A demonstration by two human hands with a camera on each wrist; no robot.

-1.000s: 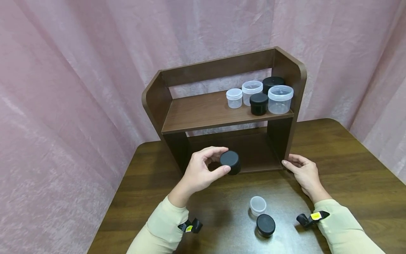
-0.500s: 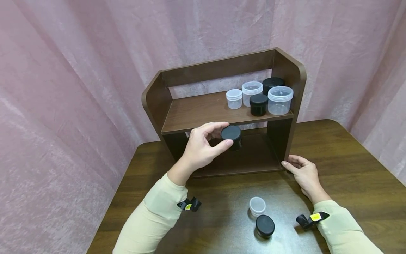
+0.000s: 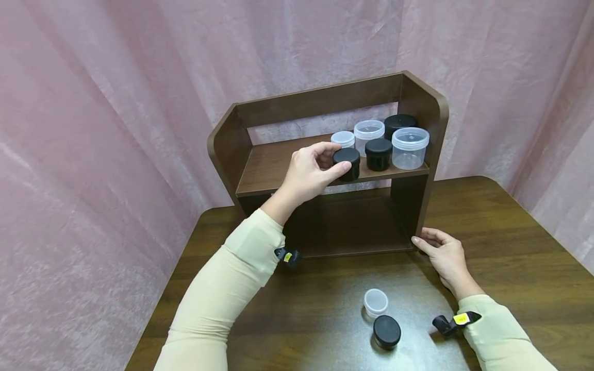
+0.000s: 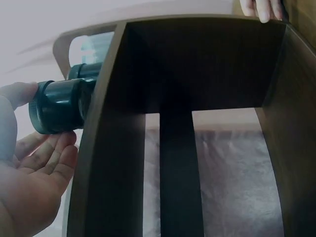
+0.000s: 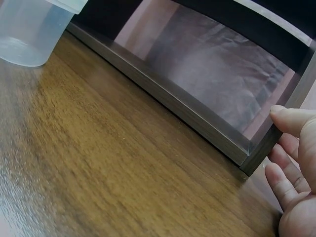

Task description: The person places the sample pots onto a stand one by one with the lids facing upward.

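My left hand [image 3: 312, 169] pinches a small black lidded jar [image 3: 349, 164] between thumb and fingers, at the front edge of the upper board of a brown two-tier shelf [image 3: 278, 157]. In the left wrist view, the held black jar [image 4: 58, 106] overlaps that board's edge. Behind it on the shelf are a small clear jar [image 3: 342, 138], partly hidden, and another black jar [image 3: 378, 154]. My right hand [image 3: 445, 257] grips the lower front corner of the shelf's right side panel, thumb on the near side, fingers on the outer side.
At the right end of the upper tier stand a medium clear jar [image 3: 369, 135], a large clear jar [image 3: 410, 149] and a large black-lidded jar [image 3: 400, 122]. On the table [image 3: 297, 314] in front are a small clear jar [image 3: 376, 302] and a black-lidded jar [image 3: 387, 331]. Pink curtains hang behind.
My left hand has raised the black jar from in front of the lower tier to the upper board's edge, slightly rightward. The right hand has stayed at the shelf's corner.
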